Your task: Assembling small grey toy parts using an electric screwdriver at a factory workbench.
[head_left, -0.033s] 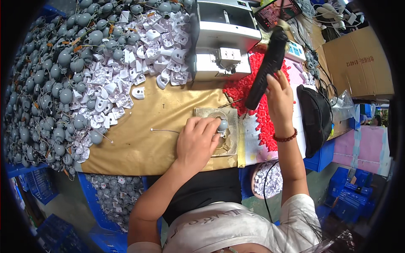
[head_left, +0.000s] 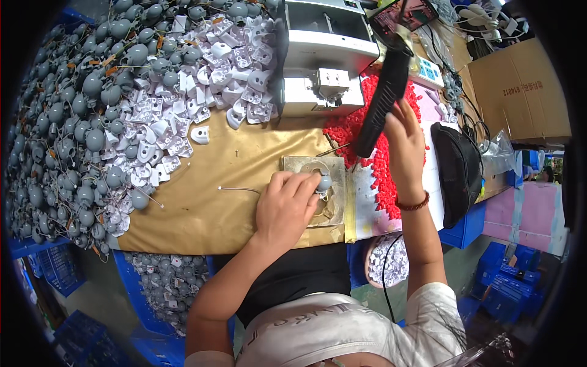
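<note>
My left hand (head_left: 284,208) is closed at the fingertips on a small grey ball-shaped part (head_left: 324,181), which sits in the recess of a square fixture block (head_left: 333,218). White wire loops out below the ball. A thin cable (head_left: 238,189) with a small plug lies left of that hand. On the right, my right hand (head_left: 405,144) is raised with its fingers stretched beside a black handheld power screwdriver (head_left: 384,101) that hangs at a slant. The fingers are not wrapped round it, and whether the fingertips touch it is hard to tell.
Grey ball parts (head_left: 92,137) and white plastic pieces (head_left: 165,131) are heaped at left. A metal machine (head_left: 324,55) stands at the back. Small red parts (head_left: 385,183) spread at right, beside a black pouch (head_left: 455,174) and a cardboard box (head_left: 520,92). A loose screw (head_left: 237,153) lies on the cloth.
The screwdriver has shifted slightly left and stands a little more upright. My right hand has moved slightly, with its fingers beside the tool. The left hand keeps its place on the ball part.
</note>
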